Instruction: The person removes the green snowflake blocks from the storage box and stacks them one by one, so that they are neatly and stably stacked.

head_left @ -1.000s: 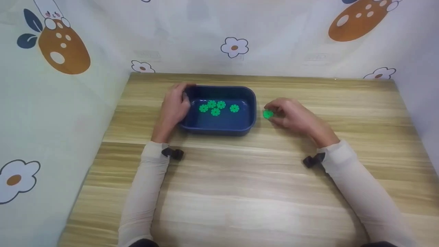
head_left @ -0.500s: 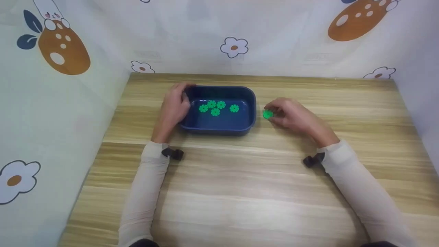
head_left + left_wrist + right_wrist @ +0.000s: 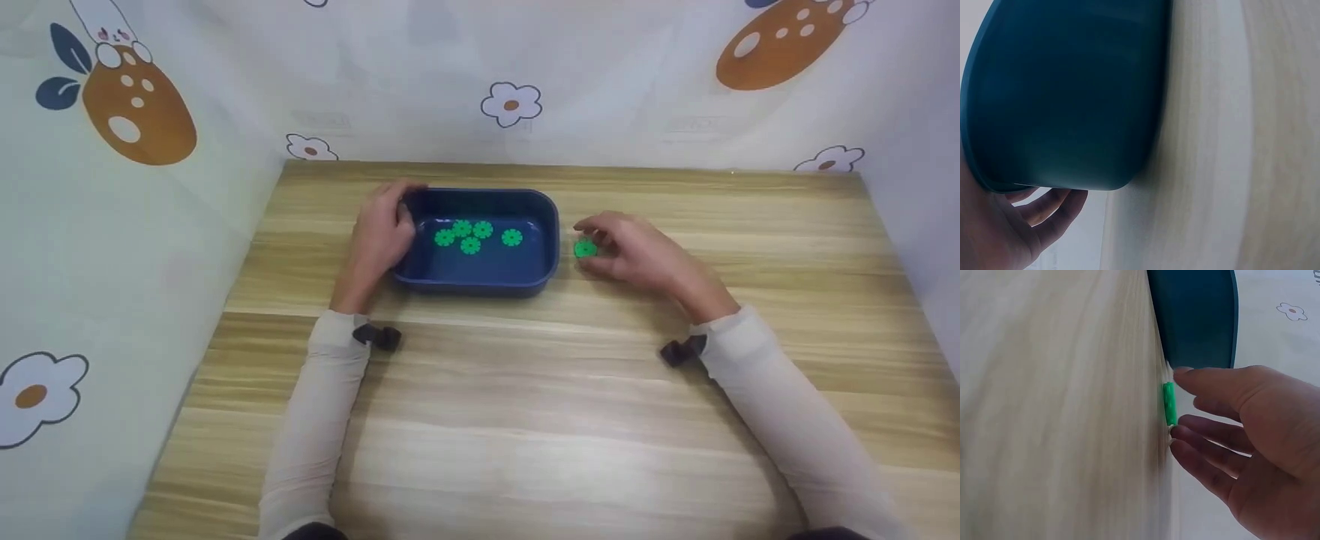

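Observation:
At the back of the table, my left hand (image 3: 381, 229) grips the left wall of a dark blue plastic bin (image 3: 480, 285), thumb over the rim; in the left wrist view its fingers (image 3: 1061, 216) lie against the bin's outside. Several green snowflake-shaped plastic discs (image 3: 470, 245) lie flat on the bin's floor. Just right of the bin, my right hand (image 3: 637, 249) is spread around another green piece (image 3: 585, 249). The right wrist view shows that green piece (image 3: 1170, 404) standing on the table, looking like a small stack, with thumb and fingertips apart from it.
The wood-grain table (image 3: 480, 390) meets a printed wall covering (image 3: 420, 82) just behind the bin. Another wall covering rises along the table's left side. A small black device (image 3: 379, 336) is strapped on each wrist.
My right thumb and fingers have parted and let go of the green piece, which stays at its place beside the bin. The left hand and the bin have not moved.

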The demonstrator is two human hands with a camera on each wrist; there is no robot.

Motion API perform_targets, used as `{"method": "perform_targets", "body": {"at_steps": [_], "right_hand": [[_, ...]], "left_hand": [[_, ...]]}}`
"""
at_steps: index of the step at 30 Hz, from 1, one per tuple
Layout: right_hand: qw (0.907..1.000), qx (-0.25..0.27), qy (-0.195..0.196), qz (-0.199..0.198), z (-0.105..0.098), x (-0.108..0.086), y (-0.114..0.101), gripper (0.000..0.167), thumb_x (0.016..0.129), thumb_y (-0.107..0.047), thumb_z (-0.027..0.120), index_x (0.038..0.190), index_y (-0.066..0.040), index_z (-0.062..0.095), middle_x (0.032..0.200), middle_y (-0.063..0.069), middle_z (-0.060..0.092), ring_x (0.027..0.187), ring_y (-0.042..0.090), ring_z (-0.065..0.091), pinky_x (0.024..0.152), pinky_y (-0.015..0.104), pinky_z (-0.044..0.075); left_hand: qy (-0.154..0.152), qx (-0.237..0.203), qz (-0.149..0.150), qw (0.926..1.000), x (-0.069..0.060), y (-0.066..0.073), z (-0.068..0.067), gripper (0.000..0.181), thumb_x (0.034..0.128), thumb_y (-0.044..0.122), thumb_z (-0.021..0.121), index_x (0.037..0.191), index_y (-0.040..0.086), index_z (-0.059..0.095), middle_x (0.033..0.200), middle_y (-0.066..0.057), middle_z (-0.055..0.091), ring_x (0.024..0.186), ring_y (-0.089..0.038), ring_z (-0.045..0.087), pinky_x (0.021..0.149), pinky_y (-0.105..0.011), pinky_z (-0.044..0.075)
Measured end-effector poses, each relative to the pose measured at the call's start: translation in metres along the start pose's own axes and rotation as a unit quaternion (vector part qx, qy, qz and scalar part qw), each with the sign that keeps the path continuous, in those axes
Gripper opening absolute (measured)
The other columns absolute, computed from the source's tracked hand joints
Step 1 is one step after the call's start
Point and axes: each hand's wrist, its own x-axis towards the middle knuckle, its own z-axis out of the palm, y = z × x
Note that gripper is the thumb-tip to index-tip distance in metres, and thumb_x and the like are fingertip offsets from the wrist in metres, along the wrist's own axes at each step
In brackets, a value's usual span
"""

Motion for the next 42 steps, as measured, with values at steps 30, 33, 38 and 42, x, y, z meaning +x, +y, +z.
{"method": "perform_targets", "body": {"at_steps": [30,33,38,42], "right_hand": [[0.9891,-0.002,0.093,-0.114,0.017,0.038,-0.055,0.041,0.099,-0.017,0.078,0.138,-0.007,0.07,0.14,0.011,0.072,0.134,0.031,0.064,0.119,0.053,0.048],[0.9911,-0.001,0.081,-0.106,0.019,0.041,-0.057,0.041,0.099,-0.018,0.077,0.139,-0.009,0.07,0.142,0.01,0.071,0.137,0.031,0.062,0.121,0.052,0.046],[0.9953,-0.008,0.044,-0.087,0.021,0.047,-0.064,0.042,0.101,-0.02,0.075,0.142,-0.013,0.068,0.144,0.008,0.069,0.136,0.028,0.062,0.12,0.05,0.049],[0.9965,-0.039,0.014,-0.072,0.022,0.055,-0.072,0.042,0.102,-0.02,0.074,0.142,-0.012,0.068,0.143,0.009,0.069,0.132,0.028,0.064,0.118,0.049,0.051]], "left_hand": [[0.004,-0.003,0.003,1.0,0.001,0.0,0.0,0.048,0.0984,-0.002,0.048,0.137,0.014,0.072,0.14,-0.014,0.069,0.137,-0.032,0.061,0.121,-0.051,0.046],[0.007,-0.004,0.01,0.9999,0.001,0.0,0.0,0.048,0.0978,-0.003,0.048,0.136,0.012,0.073,0.138,-0.014,0.071,0.136,-0.033,0.062,0.121,-0.051,0.046],[0.008,-0.007,0.008,0.9999,0.0,0.0,0.0,0.047,0.0977,-0.003,0.048,0.135,0.013,0.073,0.138,-0.014,0.071,0.136,-0.033,0.062,0.121,-0.052,0.045],[0.009,-0.01,0.008,0.9999,-0.001,0.0,0.0,0.048,0.0974,-0.004,0.048,0.135,0.013,0.073,0.139,-0.014,0.07,0.136,-0.033,0.061,0.121,-0.052,0.045]]}}
